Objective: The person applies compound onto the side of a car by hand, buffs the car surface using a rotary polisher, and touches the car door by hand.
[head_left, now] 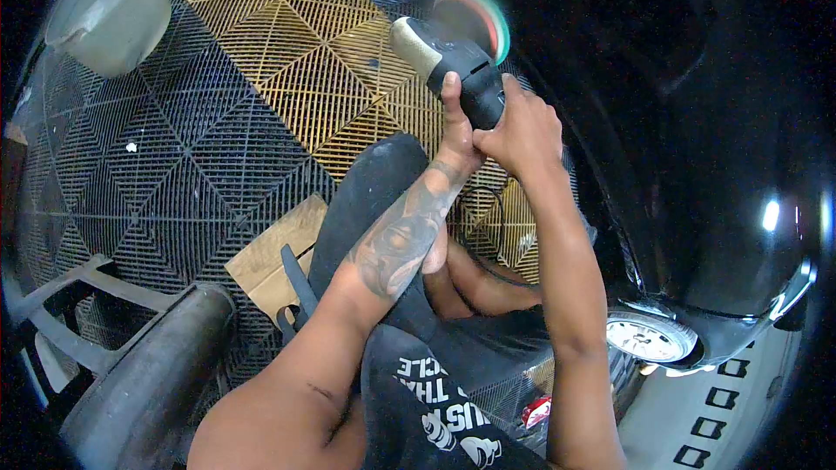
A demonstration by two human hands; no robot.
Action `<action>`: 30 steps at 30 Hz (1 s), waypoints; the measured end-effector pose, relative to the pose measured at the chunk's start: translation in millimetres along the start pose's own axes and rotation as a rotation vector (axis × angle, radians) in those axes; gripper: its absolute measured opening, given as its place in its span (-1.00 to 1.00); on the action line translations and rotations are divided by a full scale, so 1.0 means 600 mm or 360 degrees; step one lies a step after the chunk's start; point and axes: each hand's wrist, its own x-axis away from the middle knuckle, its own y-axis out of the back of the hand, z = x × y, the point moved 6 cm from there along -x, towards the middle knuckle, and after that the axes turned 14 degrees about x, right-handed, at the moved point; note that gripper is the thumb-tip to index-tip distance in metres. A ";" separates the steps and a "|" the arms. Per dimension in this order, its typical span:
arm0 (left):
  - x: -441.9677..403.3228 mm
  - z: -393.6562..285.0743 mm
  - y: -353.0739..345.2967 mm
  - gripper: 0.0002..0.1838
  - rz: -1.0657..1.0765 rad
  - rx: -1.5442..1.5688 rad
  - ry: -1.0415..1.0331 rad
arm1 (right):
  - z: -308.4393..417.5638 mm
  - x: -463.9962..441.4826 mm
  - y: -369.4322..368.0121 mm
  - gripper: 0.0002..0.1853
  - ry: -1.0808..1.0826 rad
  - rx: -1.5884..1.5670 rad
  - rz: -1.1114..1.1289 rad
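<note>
A black polisher with a pale grey grip section is held out ahead of me between both hands. Its round pad, edged in green and red, faces the glossy black car panel; whether it touches the panel is hard to tell. My left hand, below a tattooed forearm, is closed at the tool's rear end with the thumb pointing up along it. On the other side, my right hand wraps the same rear end. Some of the fingers are hidden behind the tool and each other.
A translucent bucket stands at the upper left on the grey and yellow grid floor. At lower left are a dark plastic seat and a flat piece of cardboard. The car's wheel shows at lower right.
</note>
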 end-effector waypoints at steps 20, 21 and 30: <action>0.095 0.226 0.043 -0.31 0.0128 -0.0423 0.0487 | -0.240 0.155 -0.082 -0.10 0.0010 -0.0443 -0.0302; 0.088 0.214 0.039 -0.37 0.0185 -0.0679 0.0351 | -0.239 0.147 -0.081 -0.10 0.0000 -0.0461 -0.0324; 0.011 0.015 -0.058 -0.52 0.0170 -0.1059 -0.0492 | -0.119 -0.010 -0.064 -0.12 0.0372 -0.1030 -0.0473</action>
